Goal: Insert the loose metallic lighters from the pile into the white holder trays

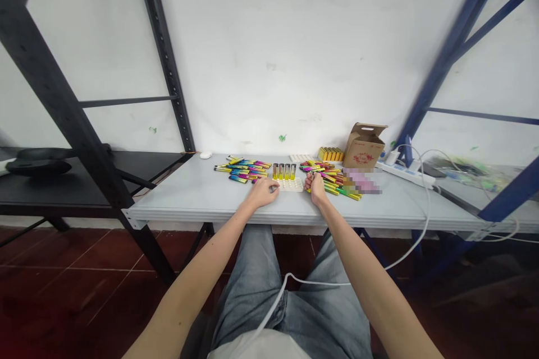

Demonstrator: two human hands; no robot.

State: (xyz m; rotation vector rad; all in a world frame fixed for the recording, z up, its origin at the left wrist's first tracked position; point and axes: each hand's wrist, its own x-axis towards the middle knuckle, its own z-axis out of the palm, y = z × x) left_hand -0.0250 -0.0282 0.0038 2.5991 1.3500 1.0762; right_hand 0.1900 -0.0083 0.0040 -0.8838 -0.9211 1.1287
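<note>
A small white tray (pixel 292 184) with rows of holes lies near the table's front edge. Several slim upright tubes (pixel 282 175), dark on top and shiny yellow below, stand in its back row. At the tray's left side is my left hand (pixel 261 193), its fingers curled around a small greyish piece too small to name. My right hand (pixel 315 187) is closed at the tray's right end, and whatever its fingers hold is hidden. Loose shiny multicoloured tubes (pixel 242 168) lie beyond my left hand. A second pile of such tubes (pixel 332 179) lies beside my right hand.
At the back right stand an open brown cardboard box (pixel 364 148) and a block of yellow tubes (pixel 330 154). Another white tray (pixel 300 157) lies near the wall. A power strip (pixel 406 173) with white cables sits at right. Shelf posts (pixel 164 50) flank the table.
</note>
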